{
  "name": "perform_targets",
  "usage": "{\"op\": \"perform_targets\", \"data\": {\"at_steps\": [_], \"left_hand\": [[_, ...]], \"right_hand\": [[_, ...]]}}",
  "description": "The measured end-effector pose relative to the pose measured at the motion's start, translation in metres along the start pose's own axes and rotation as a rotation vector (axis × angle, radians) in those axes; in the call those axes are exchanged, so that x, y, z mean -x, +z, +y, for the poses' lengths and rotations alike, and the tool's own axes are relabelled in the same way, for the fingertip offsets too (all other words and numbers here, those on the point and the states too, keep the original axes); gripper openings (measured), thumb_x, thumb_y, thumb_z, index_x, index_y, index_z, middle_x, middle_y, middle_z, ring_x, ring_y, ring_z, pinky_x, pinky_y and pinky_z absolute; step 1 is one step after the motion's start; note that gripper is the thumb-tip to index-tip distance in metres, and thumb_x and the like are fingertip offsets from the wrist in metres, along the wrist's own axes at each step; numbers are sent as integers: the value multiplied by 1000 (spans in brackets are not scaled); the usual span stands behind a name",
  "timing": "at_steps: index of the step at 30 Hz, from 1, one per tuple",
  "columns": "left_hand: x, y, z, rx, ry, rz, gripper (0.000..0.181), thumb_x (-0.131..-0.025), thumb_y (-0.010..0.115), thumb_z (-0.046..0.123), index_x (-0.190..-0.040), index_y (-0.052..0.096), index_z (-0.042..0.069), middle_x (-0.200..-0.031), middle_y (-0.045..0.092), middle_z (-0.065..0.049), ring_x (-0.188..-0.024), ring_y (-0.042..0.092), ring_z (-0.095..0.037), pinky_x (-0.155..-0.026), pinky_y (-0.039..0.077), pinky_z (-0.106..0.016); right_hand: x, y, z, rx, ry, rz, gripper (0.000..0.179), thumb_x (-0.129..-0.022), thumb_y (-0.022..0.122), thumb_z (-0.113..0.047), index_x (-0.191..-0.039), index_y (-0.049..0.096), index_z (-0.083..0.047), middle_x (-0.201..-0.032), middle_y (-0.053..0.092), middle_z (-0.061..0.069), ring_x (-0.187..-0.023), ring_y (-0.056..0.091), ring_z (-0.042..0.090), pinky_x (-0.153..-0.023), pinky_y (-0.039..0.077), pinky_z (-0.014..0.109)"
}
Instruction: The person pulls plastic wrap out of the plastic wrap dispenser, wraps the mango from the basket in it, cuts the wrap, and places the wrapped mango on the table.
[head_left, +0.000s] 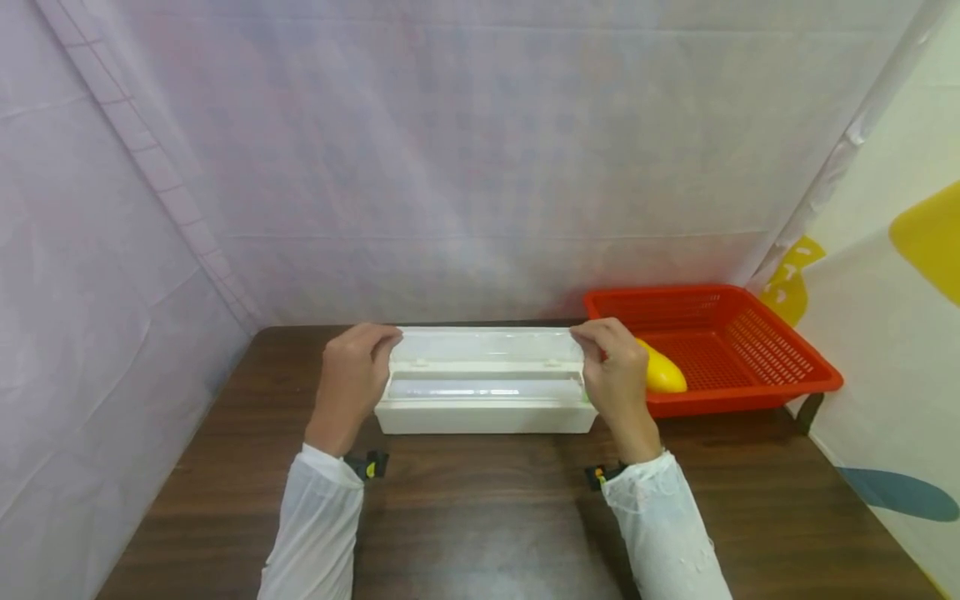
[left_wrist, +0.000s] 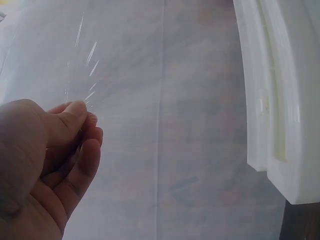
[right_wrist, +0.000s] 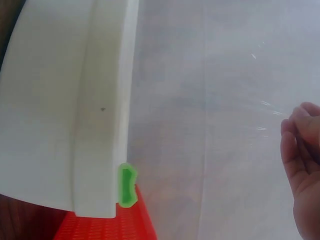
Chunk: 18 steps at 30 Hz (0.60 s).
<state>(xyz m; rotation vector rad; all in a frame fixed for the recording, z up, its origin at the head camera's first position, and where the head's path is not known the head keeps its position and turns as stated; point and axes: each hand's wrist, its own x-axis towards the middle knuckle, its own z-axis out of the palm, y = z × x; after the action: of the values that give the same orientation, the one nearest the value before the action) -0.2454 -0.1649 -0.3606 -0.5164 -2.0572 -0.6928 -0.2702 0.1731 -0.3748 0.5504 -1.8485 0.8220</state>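
Note:
A long white cling film dispenser (head_left: pixel 487 419) lies at the back of the wooden table, its lid raised and a film roll (head_left: pixel 487 389) showing inside. My left hand (head_left: pixel 351 379) is at its upper left corner and my right hand (head_left: pixel 618 375) at its upper right. In the left wrist view, thumb and forefinger pinch clear cling film (left_wrist: pixel 91 54), which shows by its bright creases. The right wrist view has fingertips pinching the film's other side, with fine creases running from them. On the dispenser's edge sits a green slider (right_wrist: pixel 128 185).
At the back right stands a red plastic basket (head_left: pixel 750 396), close beside my right hand. A smooth yellow fruit-like object (head_left: pixel 663 371) lies in its left part, partly behind that hand. White sheeting (head_left: pixel 465 167) hangs behind the brown table (head_left: pixel 465 517).

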Motion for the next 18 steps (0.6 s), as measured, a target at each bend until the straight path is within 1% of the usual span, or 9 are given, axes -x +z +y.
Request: {"op": "perform_targets", "data": {"at_steps": [6, 10, 18], "left_hand": [[-2, -7, 7, -19, -15, 8, 8, -92, 68, -1, -96, 75, -1, -91, 74, -16, -82, 72, -30, -74, 61, -42], [-4, -10, 11, -22, -20, 33, 8, -92, 69, -1, -96, 75, -1, -91, 74, -17, -81, 72, -30, -74, 61, -42], [-7, -15, 18, -10, -4, 99, 8, -91, 69, -3, -96, 75, -2, -92, 74, -18, -84, 72, -32, -76, 60, -44]], "right_hand": [[-4, -4, -5, -30, -17, 43, 6, -90, 72, -1, -91, 78, -3, -89, 73, 11, -79, 70, 26, -86, 55, 21], [-7, -6, -8, -44, -41, 74, 6, -90, 71, 0, -90, 77, 0, -90, 73, 13, -81, 70, 27, -92, 52, 16], [-14, -9, -17, -56, -64, 159, 5, -86, 73, 5, -88, 76, 2, -89, 74, 14, -80, 71, 28, -92, 51, 15]]}}
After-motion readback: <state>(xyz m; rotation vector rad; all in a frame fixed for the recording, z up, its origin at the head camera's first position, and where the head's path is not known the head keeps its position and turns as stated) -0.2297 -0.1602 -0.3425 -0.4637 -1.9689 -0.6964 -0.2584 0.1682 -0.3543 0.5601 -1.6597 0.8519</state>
